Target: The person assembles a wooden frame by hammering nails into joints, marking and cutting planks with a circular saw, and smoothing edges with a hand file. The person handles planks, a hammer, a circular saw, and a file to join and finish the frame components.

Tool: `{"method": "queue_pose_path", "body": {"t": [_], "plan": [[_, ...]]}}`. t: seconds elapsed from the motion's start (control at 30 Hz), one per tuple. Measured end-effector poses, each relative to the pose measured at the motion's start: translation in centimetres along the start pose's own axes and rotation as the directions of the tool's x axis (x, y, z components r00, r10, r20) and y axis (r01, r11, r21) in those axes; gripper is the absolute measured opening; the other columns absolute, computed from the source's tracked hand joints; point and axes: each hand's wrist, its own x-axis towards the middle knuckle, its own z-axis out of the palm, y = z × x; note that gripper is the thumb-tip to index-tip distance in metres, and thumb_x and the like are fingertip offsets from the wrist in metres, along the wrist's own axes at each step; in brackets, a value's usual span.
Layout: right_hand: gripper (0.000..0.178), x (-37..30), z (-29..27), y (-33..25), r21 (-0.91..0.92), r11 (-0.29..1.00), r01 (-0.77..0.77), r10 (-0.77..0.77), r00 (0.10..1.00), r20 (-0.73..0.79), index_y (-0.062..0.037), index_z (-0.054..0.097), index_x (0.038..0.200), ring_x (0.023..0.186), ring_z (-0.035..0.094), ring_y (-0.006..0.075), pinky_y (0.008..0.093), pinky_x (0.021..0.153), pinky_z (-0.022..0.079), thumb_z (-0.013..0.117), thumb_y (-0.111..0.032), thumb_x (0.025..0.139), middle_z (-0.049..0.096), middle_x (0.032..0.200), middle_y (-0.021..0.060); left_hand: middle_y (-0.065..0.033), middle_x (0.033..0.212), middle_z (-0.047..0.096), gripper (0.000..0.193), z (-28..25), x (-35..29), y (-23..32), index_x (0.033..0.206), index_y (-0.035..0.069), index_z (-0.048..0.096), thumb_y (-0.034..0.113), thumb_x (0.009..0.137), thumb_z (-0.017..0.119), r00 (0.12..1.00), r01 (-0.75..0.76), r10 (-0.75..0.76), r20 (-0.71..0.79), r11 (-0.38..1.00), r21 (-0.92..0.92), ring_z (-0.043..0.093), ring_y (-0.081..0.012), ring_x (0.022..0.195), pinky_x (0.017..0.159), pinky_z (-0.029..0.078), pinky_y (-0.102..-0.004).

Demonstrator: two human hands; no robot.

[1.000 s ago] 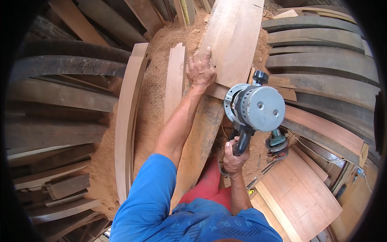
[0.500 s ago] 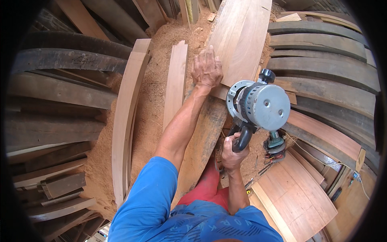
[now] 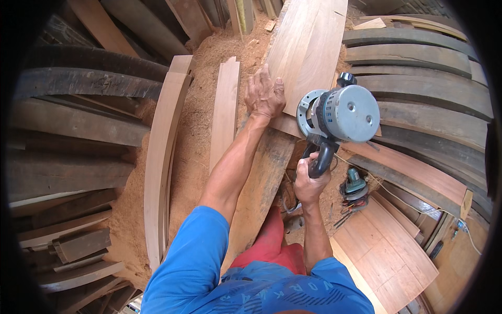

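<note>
My right hand [image 3: 312, 183] is wrapped round the black D-shaped handle of a router [image 3: 351, 112]. The router has a grey, round motor housing, and its perforated base plate is at the right edge of a wide, light-brown wooden board [image 3: 308, 57]. Whether the base touches the wood, and where its bit is, I cannot tell. With fingers stretched out, my left hand [image 3: 265, 97] lies flat on the near left edge of that board. The board rests on a thick, worn timber beam [image 3: 261, 183] that runs down toward my legs.
Curved planks [image 3: 170, 120] and a narrow board [image 3: 226, 110] lie in sawdust on the left. Stacked dark timbers [image 3: 78, 125] line both sides. A green power tool [image 3: 355, 183], a cord and hand tools lie at lower right, beside a jointed wooden panel [image 3: 387, 256].
The router and my right hand have moved slightly right and toward the board's edge side. My left hand stays on the board, its fingers a little more spread.
</note>
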Motion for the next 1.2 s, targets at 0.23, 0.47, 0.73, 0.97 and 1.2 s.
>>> {"method": "queue_pose_path", "body": {"t": [0.23, 0.47, 0.73, 0.97, 1.2], "plan": [[0.022, 2.6, 0.3, 0.0, 0.021, 0.999, -0.041, 0.041, 0.999, -0.004, -0.0012, 0.057, 0.107, 0.074, 0.056, 0.0083, 0.0267, 0.07, 0.048, 0.065, 0.001, 0.087, 0.059, 0.082, 0.001, -0.021, 0.131, 0.059, 0.062, -0.3, 0.0, 0.2, 0.145, 0.001, 0.044, 0.042, 0.099, 0.042, 1.0, 0.02, -0.02, 0.022, 1.0, -0.005, 0.055, -0.039, 0.114, 0.099, 0.042, -0.052], [0.021, 3.9, 0.7, 0.3, 0.048, 0.998, -0.048, 0.05, 0.998, -0.03, -0.0015, 0.058, 0.106, 0.071, 0.056, 0.0081, 0.027, 0.068, 0.047, 0.065, 0.001, 0.086, 0.058, 0.079, 0.0, -0.0221, 0.129, 0.059, 0.061, -0.5, 0.0, 0.2, 0.144, 0.001, 0.044, 0.042, 0.099, 0.042, 1.0, 0.014, -0.013, 0.019, 1.0, -0.015, 0.056, -0.0398, 0.114, 0.099, 0.042, -0.0524], [0.02, 8.8, 1.4, 0.6, 0.003, 1.0, -0.019, 0.019, 0.999, -0.046, -0.0023, 0.06, 0.103, 0.07, 0.056, 0.0088, 0.0278, 0.067, 0.047, 0.067, -0.001, 0.084, 0.058, 0.077, -0.0001, -0.0222, 0.13, 0.058, 0.061, -0.3, 0.1, 0.3, 0.144, 0.002, 0.043, 0.043, 0.1, 0.042, 0.999, 0.03, -0.031, 0.024, 0.999, 0.023, 0.055, -0.0397, 0.116, 0.1, 0.043, -0.0518], [0.021, 12.2, 1.7, 1.3, 0.071, 0.997, -0.016, 0.019, 0.999, -0.037, -0.0023, 0.06, 0.104, 0.07, 0.056, 0.0082, 0.0277, 0.068, 0.047, 0.067, -0.003, 0.084, 0.059, 0.076, -0.0007, -0.0219, 0.129, 0.058, 0.059, -0.7, 0.1, 0.6, 0.143, 0.002, 0.044, 0.042, 0.099, 0.043, 0.999, 0.026, -0.027, 0.03, 1.0, 0.013, 0.055, -0.0397, 0.115, 0.1, 0.043, -0.0517], [0.021, 8.2, 1.2, 0.0, -0.009, 0.998, -0.07, 0.069, 0.997, -0.04, -0.0007, 0.06, 0.104, 0.07, 0.058, 0.0106, 0.0306, 0.067, 0.05, 0.067, -0.003, 0.084, 0.06, 0.079, 0.0021, -0.0219, 0.129, 0.058, 0.06, -0.3, 0.0, 0.5, 0.143, 0.001, 0.044, 0.041, 0.099, 0.045, 0.996, 0.058, -0.062, 0.059, 0.996, 0.064, 0.054, -0.0394, 0.116, 0.101, 0.043, -0.0502]]}}
